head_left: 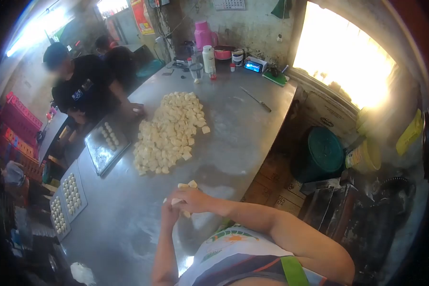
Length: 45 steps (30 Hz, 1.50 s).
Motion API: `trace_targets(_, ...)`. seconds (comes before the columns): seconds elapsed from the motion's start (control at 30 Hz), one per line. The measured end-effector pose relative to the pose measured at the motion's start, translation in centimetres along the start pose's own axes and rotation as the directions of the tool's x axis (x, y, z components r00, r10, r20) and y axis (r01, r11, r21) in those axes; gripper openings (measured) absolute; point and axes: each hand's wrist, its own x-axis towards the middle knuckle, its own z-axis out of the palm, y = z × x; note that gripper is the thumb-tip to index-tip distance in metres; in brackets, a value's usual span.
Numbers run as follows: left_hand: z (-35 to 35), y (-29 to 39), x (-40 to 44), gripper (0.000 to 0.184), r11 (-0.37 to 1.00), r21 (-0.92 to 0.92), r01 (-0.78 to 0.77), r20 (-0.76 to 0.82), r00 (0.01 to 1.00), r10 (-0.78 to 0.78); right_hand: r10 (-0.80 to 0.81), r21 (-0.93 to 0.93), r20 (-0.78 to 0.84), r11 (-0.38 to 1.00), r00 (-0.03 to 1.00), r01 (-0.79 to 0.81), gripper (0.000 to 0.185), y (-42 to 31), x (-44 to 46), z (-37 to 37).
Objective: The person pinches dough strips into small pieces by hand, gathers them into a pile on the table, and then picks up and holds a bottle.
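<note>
My left hand (169, 207) and my right hand (194, 199) meet above the near part of the metal table. Their fingers are closed around a pale dough piece (176, 201), partly hidden between them. Right beside my right hand lie more cut dough pieces (192, 184), and another dough piece (187, 214) shows just below it. Further up the table spreads a big heap of cut dough chunks (169, 131), apart from both hands.
A co-worker in a dark shirt (93, 78) stands across the table by a metal tray (97, 159) with dough balls. Two more trays (84, 200) of balls lie at the left edge. A knife (256, 99) rests near the far right edge; a green-lidded bin (325, 147) stands beyond.
</note>
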Motion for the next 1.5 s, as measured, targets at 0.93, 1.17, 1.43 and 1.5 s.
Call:
trace_targets(0.93,2.5,7.2,-2.2,0.027,0.953,0.241,-0.184,0.146,0.978,0.152,0.590,-0.406,-0.069,0.720,0.805,-0.563,0.042,6.8,-2.1,-2.8)
trace_targets(1.17,3.2,6.6,-0.3,0.040,0.861,0.352,-0.366,-0.223,0.861,0.457,0.154,-0.070,0.149,0.987,0.977,-0.145,0.032,-0.2,-0.8,-1.4)
trace_targets(1.43,3.2,1.1,-1.2,0.021,0.921,0.383,-0.074,-0.105,0.987,0.123,0.458,-0.319,0.004,0.843,0.889,-0.433,0.031,2.3,-0.2,-0.7)
trace_targets(1.5,3.1,4.7,-2.1,0.018,0.849,0.462,-0.258,0.150,0.966,0.212,0.578,-0.403,0.031,0.754,0.816,-0.519,0.035,5.5,-0.4,-2.1)
